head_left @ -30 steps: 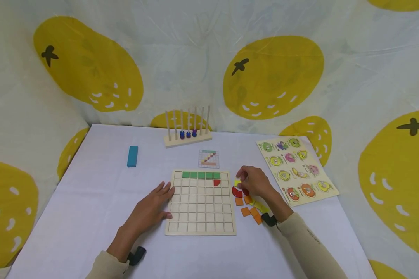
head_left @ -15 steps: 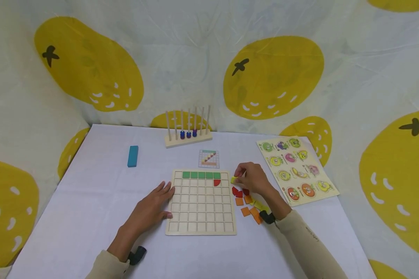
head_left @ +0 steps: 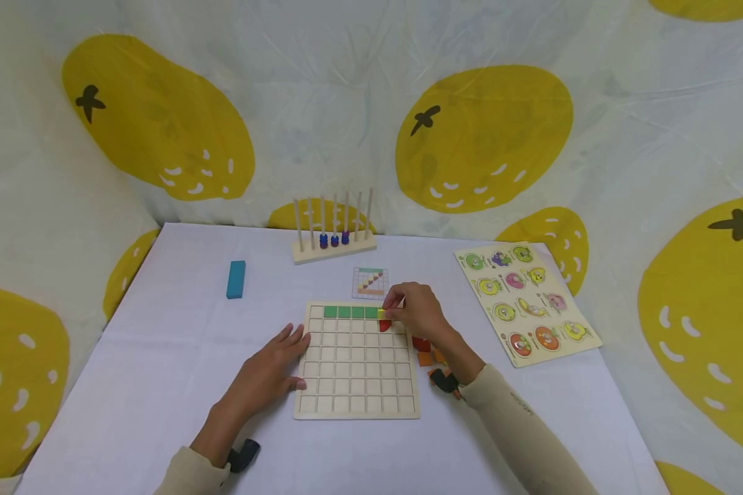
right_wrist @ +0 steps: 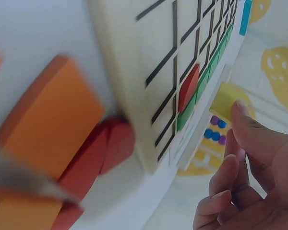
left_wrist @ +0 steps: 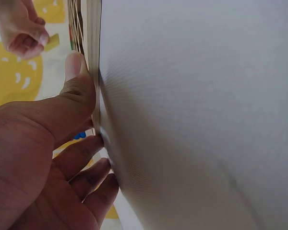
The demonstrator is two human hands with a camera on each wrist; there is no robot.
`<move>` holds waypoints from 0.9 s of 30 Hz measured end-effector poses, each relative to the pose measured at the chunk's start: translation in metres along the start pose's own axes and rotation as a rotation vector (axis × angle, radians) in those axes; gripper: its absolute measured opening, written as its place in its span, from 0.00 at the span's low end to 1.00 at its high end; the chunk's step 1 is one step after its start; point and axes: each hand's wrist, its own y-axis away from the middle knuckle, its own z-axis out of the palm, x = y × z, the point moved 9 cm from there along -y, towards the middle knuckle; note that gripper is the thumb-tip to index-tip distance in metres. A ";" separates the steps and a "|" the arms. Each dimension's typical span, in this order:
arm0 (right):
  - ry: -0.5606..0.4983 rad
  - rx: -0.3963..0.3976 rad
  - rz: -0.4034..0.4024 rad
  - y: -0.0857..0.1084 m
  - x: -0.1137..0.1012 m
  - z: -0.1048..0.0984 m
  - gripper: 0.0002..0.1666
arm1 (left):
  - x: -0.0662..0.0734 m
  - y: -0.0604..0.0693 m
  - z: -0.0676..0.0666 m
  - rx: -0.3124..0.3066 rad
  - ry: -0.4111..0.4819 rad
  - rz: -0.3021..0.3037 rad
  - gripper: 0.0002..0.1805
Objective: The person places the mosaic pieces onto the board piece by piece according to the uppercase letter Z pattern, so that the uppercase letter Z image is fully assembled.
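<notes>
A wooden grid board lies flat in the middle of the table. Its top row carries several green tiles, and a red rounded tile sits one row lower near the right. Between thumb and fingers, my right hand pinches a yellow tile, held above the board's upper right part. My left hand rests at the board's left edge, thumb and fingertips touching it with fingers extended. Right of the board lie loose orange tiles and red tiles, partly hidden by the right forearm in the head view.
Just behind the board lies a small pattern card. Farther back stands a peg rack with blue and purple beads. A blue block is at the left, and a fruit puzzle board at the right.
My right hand has carried the yellow tile leftward from the loose tiles to over the board's upper right part. The left hand has stayed at the board's left edge.
</notes>
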 end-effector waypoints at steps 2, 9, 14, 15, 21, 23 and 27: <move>0.002 -0.009 -0.001 -0.003 -0.004 0.006 0.10 | 0.000 0.000 0.000 -0.001 0.000 -0.001 0.54; 0.020 -0.059 0.027 -0.006 -0.006 0.026 0.11 | 0.002 0.000 -0.001 -0.013 0.009 -0.013 0.54; 0.039 -0.065 0.029 -0.005 -0.007 0.031 0.11 | 0.003 0.001 -0.003 -0.008 0.001 -0.008 0.54; 0.044 -0.070 0.029 -0.004 -0.007 0.032 0.11 | 0.003 0.001 -0.003 -0.006 0.002 -0.008 0.54; 0.093 -0.097 0.014 -0.002 -0.008 0.037 0.11 | 0.004 0.002 -0.004 0.005 0.001 -0.002 0.53; 0.105 -0.091 0.002 -0.002 -0.008 0.035 0.11 | 0.004 0.001 -0.004 0.004 0.003 -0.004 0.53; 0.080 -0.074 0.001 0.000 -0.005 0.028 0.10 | 0.004 0.002 -0.003 -0.002 0.000 -0.009 0.53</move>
